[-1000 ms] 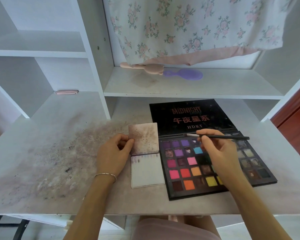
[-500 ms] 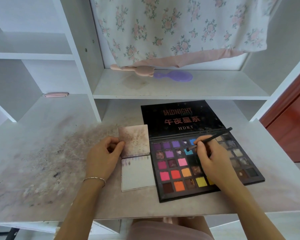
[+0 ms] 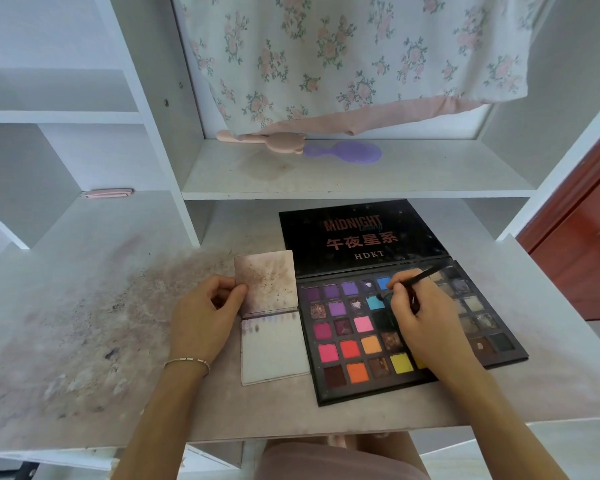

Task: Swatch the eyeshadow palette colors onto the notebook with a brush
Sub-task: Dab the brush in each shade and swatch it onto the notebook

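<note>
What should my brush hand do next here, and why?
Probably carry the brush left to the notebook and stroke beside the existing swatches. The right hand has the tip down in the blue pans of the palette, the left hand already pins the stained upper page back, and the lower page shows only a short row of marks along its top.

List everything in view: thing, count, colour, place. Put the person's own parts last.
eyeshadow palette: one, black with many coloured pans, open on the desk
notebook: one, white, stained upper page, left of the palette
brush: one, black, tip down at the blue pans
desk: one, pale, smudged with powder
pink comb: one, on the shelf
purple hairbrush: one, beside the pink comb
pink clip: one, left compartment
floral cloth: one, white and pink, hanging above
left hand: grip on the notebook's upper page
right hand: grip on the brush
</note>
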Demonstrator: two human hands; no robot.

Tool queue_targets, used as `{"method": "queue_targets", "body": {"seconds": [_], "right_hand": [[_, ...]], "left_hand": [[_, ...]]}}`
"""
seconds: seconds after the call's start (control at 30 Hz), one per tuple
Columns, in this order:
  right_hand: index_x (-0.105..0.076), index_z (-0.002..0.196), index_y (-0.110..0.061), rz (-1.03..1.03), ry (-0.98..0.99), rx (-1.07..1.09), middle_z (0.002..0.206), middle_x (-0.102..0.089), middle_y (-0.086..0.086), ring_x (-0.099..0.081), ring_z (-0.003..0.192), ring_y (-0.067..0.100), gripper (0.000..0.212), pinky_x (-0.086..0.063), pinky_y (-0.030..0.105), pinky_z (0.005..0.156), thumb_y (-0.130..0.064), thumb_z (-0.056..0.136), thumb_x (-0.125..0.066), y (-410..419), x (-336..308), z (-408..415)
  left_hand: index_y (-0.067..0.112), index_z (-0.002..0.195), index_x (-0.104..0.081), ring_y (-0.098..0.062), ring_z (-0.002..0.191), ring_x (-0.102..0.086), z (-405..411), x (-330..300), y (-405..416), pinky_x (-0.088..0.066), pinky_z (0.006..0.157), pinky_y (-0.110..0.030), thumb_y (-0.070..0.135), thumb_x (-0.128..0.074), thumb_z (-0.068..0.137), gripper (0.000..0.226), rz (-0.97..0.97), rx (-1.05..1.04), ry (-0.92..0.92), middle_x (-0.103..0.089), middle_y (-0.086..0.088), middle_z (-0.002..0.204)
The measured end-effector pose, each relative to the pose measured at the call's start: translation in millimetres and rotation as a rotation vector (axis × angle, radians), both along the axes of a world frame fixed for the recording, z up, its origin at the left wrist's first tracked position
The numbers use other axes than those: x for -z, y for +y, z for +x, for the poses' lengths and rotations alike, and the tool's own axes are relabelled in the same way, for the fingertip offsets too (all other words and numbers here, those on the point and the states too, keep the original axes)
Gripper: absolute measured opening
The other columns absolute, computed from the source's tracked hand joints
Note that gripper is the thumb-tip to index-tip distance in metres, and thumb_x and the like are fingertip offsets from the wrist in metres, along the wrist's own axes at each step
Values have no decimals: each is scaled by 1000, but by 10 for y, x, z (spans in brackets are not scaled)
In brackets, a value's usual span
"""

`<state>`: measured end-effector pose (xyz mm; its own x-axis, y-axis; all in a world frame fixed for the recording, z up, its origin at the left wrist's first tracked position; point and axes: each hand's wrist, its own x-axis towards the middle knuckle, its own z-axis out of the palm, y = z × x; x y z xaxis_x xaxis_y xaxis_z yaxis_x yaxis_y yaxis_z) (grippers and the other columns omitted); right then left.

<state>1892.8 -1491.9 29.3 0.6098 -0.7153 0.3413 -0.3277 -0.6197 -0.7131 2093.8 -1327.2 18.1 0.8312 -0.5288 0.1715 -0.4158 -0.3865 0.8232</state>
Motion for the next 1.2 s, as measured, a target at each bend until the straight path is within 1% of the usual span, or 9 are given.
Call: {"method": "queue_targets", "body": {"seconds": [0.17, 0.33, 0.47, 0.6, 0.77, 0.87, 0.93, 1.07, 1.2], "right_hand": [[-43, 77, -37, 12, 52, -111, 71, -54, -11, -56, 72, 4, 32, -43, 7, 64, -8, 90, -47, 28, -16, -2], [-46, 80, -36, 42, -91, -75, 75, -56, -13, -56, 78, -5, 37, -44, 6, 60, 0, 89, -48, 48, -54, -7], [-50, 79, -32, 148, -207, -61, 64, -59, -5, -58, 67, 12, 33, -46, 18, 56, -1, 89, -47, 176, -72, 78], [-53, 81, -26, 324, -235, -163, 69, -65, -3, -62, 65, 17, 21, -50, 29, 57, -8, 89, -49, 396, -84, 288], [-53, 85, -26, 418, -179, -307, 74, -68, -9, -65, 77, 3, 12, -51, 15, 69, -14, 89, -53, 619, -45, 502], [-53, 84, -25, 393, -162, -320, 73, -66, -12, -64, 78, -4, 11, -46, 7, 66, -15, 88, -55, 667, -29, 594], [-52, 83, -28, 382, -136, -317, 75, -66, -10, -64, 78, -2, 12, -48, 10, 65, -17, 87, -55, 678, -25, 639], [-50, 81, -28, 340, -65, -297, 77, -66, 0, -64, 76, 10, 13, -54, 26, 69, -19, 87, -55, 685, 2, 677], [-50, 80, -26, 328, -42, -299, 77, -66, 4, -63, 73, 12, 12, -53, 26, 66, -17, 87, -55, 688, 7, 682]], "left_hand": [[38, 70, -55, 6, 64, -55, -6, -10, -3, -37, 54, -4, 20, -64, 84, 24, 8, -4, -8, -59, 20, 67], [36, 71, -56, 3, 66, -56, -3, -12, -2, -36, 57, -10, 19, -64, 84, 23, 10, 3, -7, -60, 17, 68], [36, 70, -56, 2, 67, -56, -4, -11, -1, -36, 58, -11, 20, -64, 84, 23, 8, 6, 7, -61, 17, 68], [35, 72, -57, 2, 66, -56, -1, -7, 1, -35, 56, -7, 20, -64, 84, 21, 10, 0, 13, -61, 17, 68], [35, 71, -56, 2, 66, -56, 3, -7, -2, -38, 55, -1, 19, -65, 83, 23, 1, -5, 15, -60, 17, 67], [33, 73, -59, 1, 67, -56, 9, 0, -2, -39, 55, -5, 20, -64, 84, 18, 9, -4, 28, -61, 16, 69], [29, 76, -61, 1, 68, -57, 13, 11, 1, -37, 57, -8, 21, -64, 84, 12, 15, -7, 34, -62, 14, 70], [27, 78, -62, 0, 71, -58, 14, 24, 5, -38, 59, -11, 22, -64, 84, 8, 6, -7, 29, -63, 14, 72], [28, 77, -62, -4, 71, -58, 19, 34, -1, -42, 62, -16, 22, -64, 84, 9, -3, -15, 20, -63, 13, 72]]}}
